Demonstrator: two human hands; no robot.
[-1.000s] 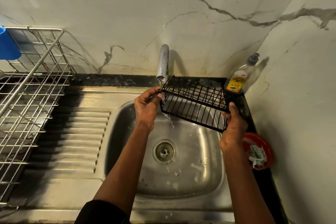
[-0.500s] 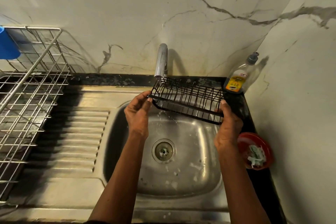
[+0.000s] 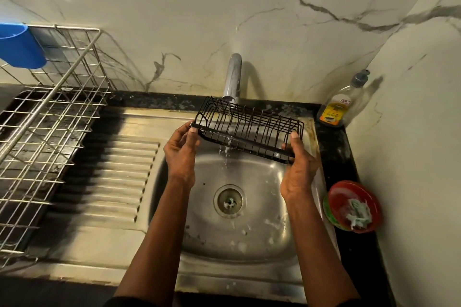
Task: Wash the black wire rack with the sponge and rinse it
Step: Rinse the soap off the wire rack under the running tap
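Observation:
The black wire rack (image 3: pixel 252 129) hangs over the steel sink (image 3: pixel 252 239), right under the chrome tap (image 3: pixel 232 77). A thin stream of water falls through its left part into the basin. My left hand (image 3: pixel 180 149) pinches the rack's left end. My right hand (image 3: pixel 298 167) grips its right front corner, thumb up against the wires. The sponge (image 3: pixel 358 212), pale and soapy, lies in a red dish (image 3: pixel 354 207) on the counter to the right of the sink.
A dish soap bottle (image 3: pixel 335 107) stands in the back right corner. A steel drying rack (image 3: pixel 45 132) fills the left side, with a blue cup (image 3: pixel 21 45) hung on it. The ribbed drainboard (image 3: pixel 107 177) lies between that rack and the basin.
Both hands have turned and shifted the rack under the tap, so its front bar now faces me and the water runs through its left part.

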